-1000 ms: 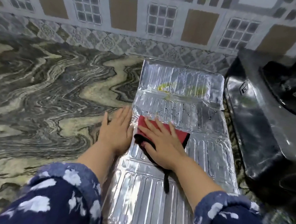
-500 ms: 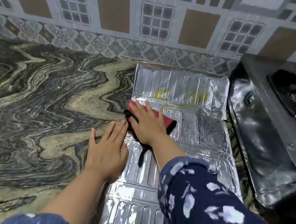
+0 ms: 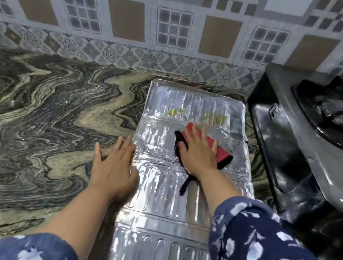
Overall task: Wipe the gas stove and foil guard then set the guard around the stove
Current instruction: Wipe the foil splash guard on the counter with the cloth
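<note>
I press my right hand (image 3: 198, 153), fingers spread flat, on the red-and-black cloth (image 3: 217, 152) to scrub the ribbed silver foil guard (image 3: 157, 193) lying left of the black gas stove (image 3: 307, 152), while my open left hand (image 3: 115, 166) pins its edge to the marbled tabletop (image 3: 37, 112).

A foil guard (image 3: 181, 196) is laid flat on a marbled counter (image 3: 37, 112), beside a gas stove (image 3: 307, 147) at the right. A red and black cloth (image 3: 221, 152) is pressed onto the foil under the flat right hand (image 3: 198, 153), just below yellow stains (image 3: 196, 115) on the far panel. The left hand (image 3: 115, 166) is spread flat, palm down, over the guard's left edge and the counter. Patterned tiles (image 3: 173, 27) are seen on the wall behind. Blue flowered sleeves (image 3: 270, 252) cover both forearms.
</note>
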`<state>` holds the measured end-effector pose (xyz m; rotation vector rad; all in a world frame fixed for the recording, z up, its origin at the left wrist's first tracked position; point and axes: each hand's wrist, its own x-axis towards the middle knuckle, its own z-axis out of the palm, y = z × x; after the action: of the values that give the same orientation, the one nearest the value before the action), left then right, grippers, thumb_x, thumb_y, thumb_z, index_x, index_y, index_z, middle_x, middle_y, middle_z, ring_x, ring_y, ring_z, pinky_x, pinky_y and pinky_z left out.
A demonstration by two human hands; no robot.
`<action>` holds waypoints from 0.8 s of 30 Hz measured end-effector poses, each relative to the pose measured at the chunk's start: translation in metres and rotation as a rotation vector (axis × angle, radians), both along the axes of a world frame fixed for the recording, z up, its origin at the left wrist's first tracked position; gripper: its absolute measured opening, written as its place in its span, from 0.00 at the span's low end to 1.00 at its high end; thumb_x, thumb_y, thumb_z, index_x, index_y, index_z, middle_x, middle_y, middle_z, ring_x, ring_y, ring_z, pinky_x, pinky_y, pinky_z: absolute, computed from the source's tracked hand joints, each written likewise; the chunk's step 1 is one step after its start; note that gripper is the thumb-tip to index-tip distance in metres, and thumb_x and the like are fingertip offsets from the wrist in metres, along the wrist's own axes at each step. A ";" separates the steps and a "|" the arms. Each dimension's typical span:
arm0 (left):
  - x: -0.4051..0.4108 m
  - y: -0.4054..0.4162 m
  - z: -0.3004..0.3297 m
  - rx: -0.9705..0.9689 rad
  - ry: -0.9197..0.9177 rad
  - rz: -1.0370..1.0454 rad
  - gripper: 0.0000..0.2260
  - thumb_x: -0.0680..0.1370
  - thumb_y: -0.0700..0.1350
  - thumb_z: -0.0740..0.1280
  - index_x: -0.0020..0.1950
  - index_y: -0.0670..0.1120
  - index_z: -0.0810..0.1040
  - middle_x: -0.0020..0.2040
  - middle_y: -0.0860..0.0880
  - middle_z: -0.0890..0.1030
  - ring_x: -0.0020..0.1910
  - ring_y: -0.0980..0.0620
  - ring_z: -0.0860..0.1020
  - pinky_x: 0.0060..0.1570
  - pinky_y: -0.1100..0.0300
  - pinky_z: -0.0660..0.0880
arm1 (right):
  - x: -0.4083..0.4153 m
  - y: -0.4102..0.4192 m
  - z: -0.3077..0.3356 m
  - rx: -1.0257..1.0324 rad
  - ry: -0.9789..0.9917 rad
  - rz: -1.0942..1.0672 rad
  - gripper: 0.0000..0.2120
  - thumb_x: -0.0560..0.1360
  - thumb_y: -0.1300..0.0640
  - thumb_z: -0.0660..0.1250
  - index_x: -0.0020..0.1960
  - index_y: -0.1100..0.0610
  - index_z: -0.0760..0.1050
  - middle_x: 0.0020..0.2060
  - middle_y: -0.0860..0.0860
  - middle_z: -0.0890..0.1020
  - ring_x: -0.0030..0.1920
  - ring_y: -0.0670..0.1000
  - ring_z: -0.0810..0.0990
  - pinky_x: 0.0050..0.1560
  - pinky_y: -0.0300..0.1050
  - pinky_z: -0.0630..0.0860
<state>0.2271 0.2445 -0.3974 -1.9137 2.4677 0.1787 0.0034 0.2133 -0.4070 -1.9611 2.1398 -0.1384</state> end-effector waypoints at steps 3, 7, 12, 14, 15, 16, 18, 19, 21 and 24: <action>-0.009 -0.009 0.009 -0.057 -0.013 0.001 0.31 0.79 0.55 0.47 0.78 0.44 0.43 0.79 0.47 0.40 0.77 0.53 0.40 0.74 0.42 0.38 | 0.022 0.006 0.004 -0.028 -0.043 0.084 0.28 0.81 0.41 0.44 0.78 0.48 0.47 0.78 0.47 0.41 0.77 0.50 0.34 0.71 0.62 0.30; -0.036 -0.019 -0.005 -0.003 0.110 -0.046 0.28 0.80 0.55 0.43 0.78 0.46 0.42 0.79 0.48 0.42 0.78 0.54 0.41 0.76 0.48 0.39 | 0.028 0.010 0.009 -0.059 -0.056 0.206 0.26 0.82 0.43 0.44 0.78 0.48 0.49 0.78 0.44 0.42 0.77 0.46 0.38 0.74 0.57 0.32; -0.036 -0.024 -0.026 -0.071 0.139 0.001 0.31 0.77 0.59 0.40 0.78 0.51 0.42 0.78 0.53 0.42 0.77 0.56 0.42 0.76 0.49 0.42 | -0.025 0.002 0.003 -0.057 0.016 0.138 0.27 0.81 0.41 0.43 0.78 0.47 0.45 0.78 0.44 0.42 0.77 0.45 0.40 0.75 0.54 0.38; -0.037 -0.024 -0.026 -0.078 0.134 -0.009 0.31 0.77 0.60 0.40 0.78 0.50 0.42 0.78 0.52 0.42 0.77 0.56 0.42 0.76 0.49 0.42 | -0.054 0.004 0.001 -0.035 0.046 -0.001 0.29 0.81 0.40 0.42 0.78 0.48 0.43 0.78 0.45 0.41 0.77 0.46 0.39 0.75 0.53 0.36; -0.037 -0.025 -0.026 -0.081 0.131 -0.010 0.31 0.77 0.59 0.40 0.78 0.50 0.42 0.78 0.52 0.42 0.77 0.56 0.42 0.75 0.49 0.42 | -0.063 0.008 0.000 -0.020 0.060 -0.063 0.29 0.81 0.40 0.41 0.78 0.48 0.42 0.78 0.45 0.41 0.77 0.46 0.39 0.75 0.52 0.36; -0.038 -0.024 -0.025 -0.081 0.127 -0.010 0.31 0.77 0.59 0.40 0.78 0.50 0.43 0.78 0.52 0.42 0.77 0.56 0.42 0.75 0.49 0.42 | -0.066 0.013 0.000 -0.006 0.073 -0.119 0.29 0.81 0.40 0.41 0.78 0.49 0.41 0.78 0.47 0.40 0.77 0.47 0.38 0.75 0.53 0.35; -0.038 -0.023 -0.025 -0.078 0.123 -0.011 0.31 0.76 0.59 0.40 0.78 0.49 0.43 0.79 0.52 0.43 0.77 0.55 0.42 0.75 0.49 0.42 | -0.054 0.024 -0.001 0.003 0.096 -0.220 0.30 0.81 0.42 0.40 0.78 0.53 0.39 0.78 0.51 0.40 0.78 0.51 0.38 0.76 0.56 0.37; -0.039 -0.022 -0.025 -0.074 0.127 -0.014 0.32 0.76 0.59 0.40 0.78 0.49 0.44 0.79 0.51 0.43 0.77 0.55 0.42 0.75 0.48 0.42 | -0.041 0.029 -0.001 0.000 0.107 -0.256 0.30 0.81 0.42 0.40 0.78 0.54 0.38 0.78 0.54 0.39 0.77 0.53 0.38 0.76 0.58 0.38; -0.039 -0.022 -0.024 -0.072 0.133 -0.020 0.33 0.75 0.60 0.39 0.78 0.48 0.45 0.79 0.51 0.43 0.78 0.54 0.43 0.76 0.47 0.42 | -0.012 0.035 -0.001 -0.009 0.095 -0.264 0.30 0.81 0.43 0.40 0.78 0.56 0.38 0.78 0.55 0.39 0.77 0.55 0.37 0.75 0.60 0.38; -0.039 -0.021 -0.024 -0.074 0.124 -0.023 0.35 0.73 0.61 0.36 0.78 0.49 0.45 0.79 0.51 0.43 0.77 0.55 0.42 0.76 0.48 0.42 | 0.012 0.024 -0.001 0.000 0.060 -0.130 0.30 0.81 0.43 0.41 0.78 0.55 0.40 0.78 0.53 0.39 0.77 0.54 0.36 0.75 0.61 0.37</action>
<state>0.1884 0.2230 -0.4218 -1.9592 2.6089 0.2149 0.0156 0.2375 -0.4079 -1.8485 2.3053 -0.1037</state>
